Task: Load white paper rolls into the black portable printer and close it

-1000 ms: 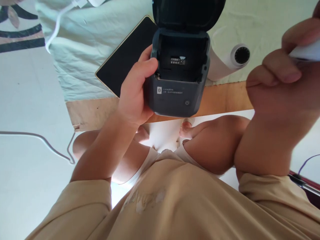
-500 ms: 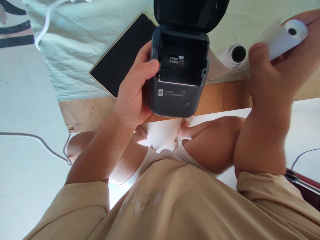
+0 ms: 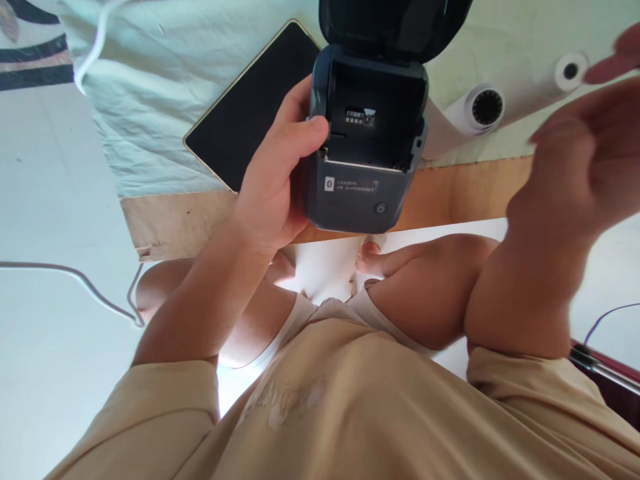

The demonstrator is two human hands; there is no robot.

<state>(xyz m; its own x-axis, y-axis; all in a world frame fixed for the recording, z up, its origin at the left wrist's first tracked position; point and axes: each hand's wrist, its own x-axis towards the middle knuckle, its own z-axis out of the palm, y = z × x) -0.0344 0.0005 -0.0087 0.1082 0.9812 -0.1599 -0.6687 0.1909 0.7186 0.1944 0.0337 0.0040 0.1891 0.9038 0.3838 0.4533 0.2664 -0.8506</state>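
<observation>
Head view: my left hand (image 3: 273, 193) grips the dark label printer (image 3: 365, 150), lid up, above the table edge (image 3: 450, 197); my right hand (image 3: 585, 167) hovers open, empty, near a paper roll (image 3: 537, 87).

The printer (image 3: 363, 160) is dark grey-blue with a black lid (image 3: 395, 27) and a small white label inside, and the tablet (image 3: 250, 110) is black with a thin gold edge. The cloth (image 3: 165, 87) is pale green, the board (image 3: 185, 223) light brown, the rolls (image 3: 480, 110) white. The shirt (image 3: 350, 413) is tan with a faint whitish print.
</observation>
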